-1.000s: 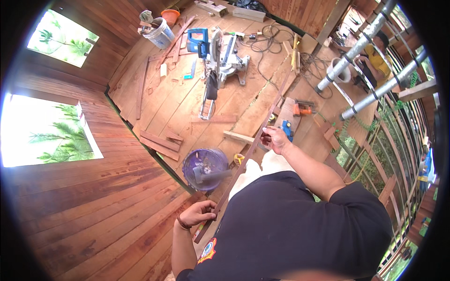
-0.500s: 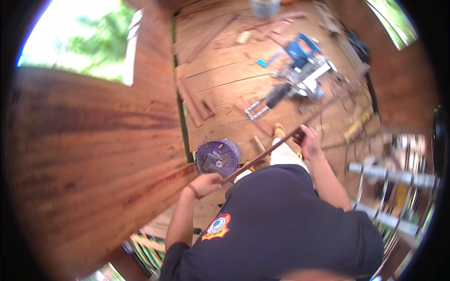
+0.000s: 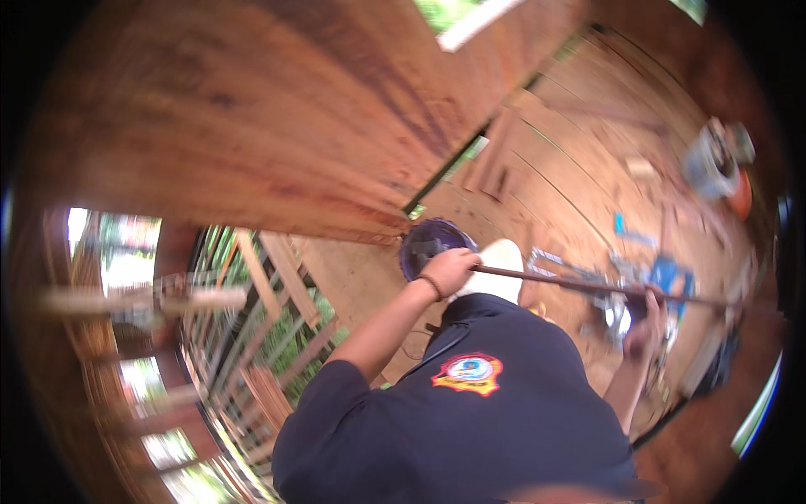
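Note:
A long, thin, reddish-brown wood strip (image 3: 541, 277) lies across in front of me, nearly level, stretching off to the right. My left hand (image 3: 452, 270) is closed around its near end, just over a purple bucket (image 3: 406, 256). Farther along, my right hand (image 3: 644, 326) wraps round the same strip with fingers partly blurred. Below the strip, a blue and silver power saw (image 3: 672, 275) stands on the plank floor, partly covered by the strip and my right hand.
A wooden board wall (image 3: 277, 109) rises at the left and far side. Wood offcuts (image 3: 495, 164) lie beside it. A grey bucket (image 3: 710, 166) stands far right, with a blue-handled square (image 3: 620, 223) nearer. Slatted timber (image 3: 260, 277) and a gap lie at left.
My view has swung left, so the saw and floor now appear farther right. The strip has turned from slanting to nearly level. Both hands still hold it.

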{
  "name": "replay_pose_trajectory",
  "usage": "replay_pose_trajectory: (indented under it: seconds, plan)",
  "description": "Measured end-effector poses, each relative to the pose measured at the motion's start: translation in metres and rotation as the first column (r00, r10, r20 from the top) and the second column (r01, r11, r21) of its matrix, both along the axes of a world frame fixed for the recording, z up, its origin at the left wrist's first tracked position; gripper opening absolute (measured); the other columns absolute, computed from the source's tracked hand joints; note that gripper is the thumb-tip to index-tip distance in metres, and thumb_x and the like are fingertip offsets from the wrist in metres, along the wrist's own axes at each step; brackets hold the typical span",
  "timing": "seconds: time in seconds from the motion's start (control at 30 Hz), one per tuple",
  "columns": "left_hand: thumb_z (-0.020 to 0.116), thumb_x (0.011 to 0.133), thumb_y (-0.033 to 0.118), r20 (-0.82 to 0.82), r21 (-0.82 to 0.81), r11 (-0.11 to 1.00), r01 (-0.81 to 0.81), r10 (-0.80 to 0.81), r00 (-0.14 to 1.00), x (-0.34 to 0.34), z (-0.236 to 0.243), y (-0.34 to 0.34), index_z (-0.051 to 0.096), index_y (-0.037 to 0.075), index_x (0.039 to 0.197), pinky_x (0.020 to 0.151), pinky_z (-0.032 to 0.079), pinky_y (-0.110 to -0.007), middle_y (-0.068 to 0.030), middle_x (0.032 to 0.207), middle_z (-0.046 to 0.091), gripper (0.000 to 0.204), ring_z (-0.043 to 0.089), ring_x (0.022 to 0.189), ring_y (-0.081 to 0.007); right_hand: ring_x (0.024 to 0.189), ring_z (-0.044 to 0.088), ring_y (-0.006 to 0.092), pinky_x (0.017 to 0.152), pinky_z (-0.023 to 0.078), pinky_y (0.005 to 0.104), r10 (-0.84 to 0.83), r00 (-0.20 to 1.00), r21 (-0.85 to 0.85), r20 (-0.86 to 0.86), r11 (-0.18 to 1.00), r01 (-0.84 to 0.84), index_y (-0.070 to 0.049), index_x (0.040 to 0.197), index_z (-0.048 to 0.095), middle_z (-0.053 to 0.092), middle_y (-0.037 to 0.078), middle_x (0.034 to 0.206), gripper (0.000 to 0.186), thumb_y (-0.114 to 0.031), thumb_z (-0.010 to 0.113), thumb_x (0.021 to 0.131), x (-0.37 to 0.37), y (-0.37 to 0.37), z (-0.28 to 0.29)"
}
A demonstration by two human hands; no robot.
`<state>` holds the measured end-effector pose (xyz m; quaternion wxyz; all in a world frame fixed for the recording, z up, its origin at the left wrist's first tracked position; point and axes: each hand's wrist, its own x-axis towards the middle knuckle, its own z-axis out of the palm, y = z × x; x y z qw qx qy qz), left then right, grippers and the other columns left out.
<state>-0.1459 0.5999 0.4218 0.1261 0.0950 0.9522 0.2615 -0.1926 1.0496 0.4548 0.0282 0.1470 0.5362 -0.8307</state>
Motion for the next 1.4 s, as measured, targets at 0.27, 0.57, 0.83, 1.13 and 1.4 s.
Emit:
replay_pose_trajectory:
  seconds: [0.27, 0.57, 0.83, 1.13, 1.4]
  plan:
    - [0.066, 0.085, 0.007, -0.202, 0.255, 0.948, -0.190, 0.245, 0.948, -0.072, -0.022, -0.024, 0.069, 0.012, 0.114, 0.089, 0.056, -0.044, -0.0123, 0.102, 0.069, 0.029, 0.068, 0.101, -0.0345, 0.101, 0.066, 0.0227, 0.092, 0.053, 0.0372, 0.358, 0.849, 0.321, -0.389, 0.916, -0.239, 0.003, 0.121, 0.059, 0.067, 0.014, 0.108, 0.029, -0.019, 0.058, 0.102, -0.150, -0.098, 0.055]
    - [0.064, 0.099, 0.014, -0.450, 0.521, 0.819, -0.241, 0.504, 0.738, -0.157, 0.051, -0.119, 0.059, 0.009, 0.133, 0.087, 0.054, -0.042, -0.0144, 0.105, 0.067, 0.035, 0.068, 0.101, -0.0345, 0.089, 0.067, 0.0232, 0.081, 0.054, 0.0358, 0.698, 0.336, 0.464, -0.633, 0.689, -0.556, 0.005, 0.111, 0.061, 0.067, 0.014, 0.099, 0.019, -0.008, 0.061, 0.096, -0.291, -0.372, 0.166]
    - [0.059, 0.106, 0.014, -0.581, 0.567, 0.625, -0.537, 0.765, 0.278, -0.150, 0.166, -0.192, 0.060, 0.001, 0.128, 0.070, 0.051, -0.036, -0.0114, 0.086, 0.060, 0.026, 0.063, 0.078, -0.0235, 0.093, 0.071, 0.0245, 0.084, 0.056, 0.0340, 0.649, 0.005, 0.424, -0.761, 0.502, -0.754, 0.010, 0.134, 0.055, 0.070, 0.017, 0.104, 0.059, -0.031, 0.072, 0.094, -0.291, -0.563, 0.192]
    - [0.042, 0.113, 0.018, -0.347, 0.911, 0.358, -0.203, 0.934, 0.090, -0.149, 0.256, -0.244, 0.052, 0.003, 0.141, 0.059, 0.036, -0.020, 0.0016, 0.082, 0.046, 0.033, 0.039, 0.065, -0.0052, 0.081, 0.065, 0.0152, 0.072, 0.053, 0.0297, 0.685, -0.327, 0.494, -0.652, 0.057, -0.867, 0.004, 0.129, 0.058, 0.067, 0.009, 0.090, 0.038, -0.021, 0.065, 0.101, -0.222, -0.649, 0.087]
    - [0.045, 0.113, 0.021, -0.378, 0.923, 0.340, -0.183, 0.891, -0.252, -0.198, 0.347, -0.274, 0.053, 0.007, 0.142, 0.058, 0.037, -0.022, 0.0021, 0.081, 0.046, 0.033, 0.041, 0.064, -0.0057, 0.071, 0.057, 0.0106, 0.063, 0.049, 0.0262, 0.508, -0.236, 0.314, -0.829, 0.073, -0.947, -0.003, 0.131, 0.055, 0.061, 0.002, 0.086, 0.029, -0.017, 0.056, 0.106, -0.235, -0.696, 0.094]
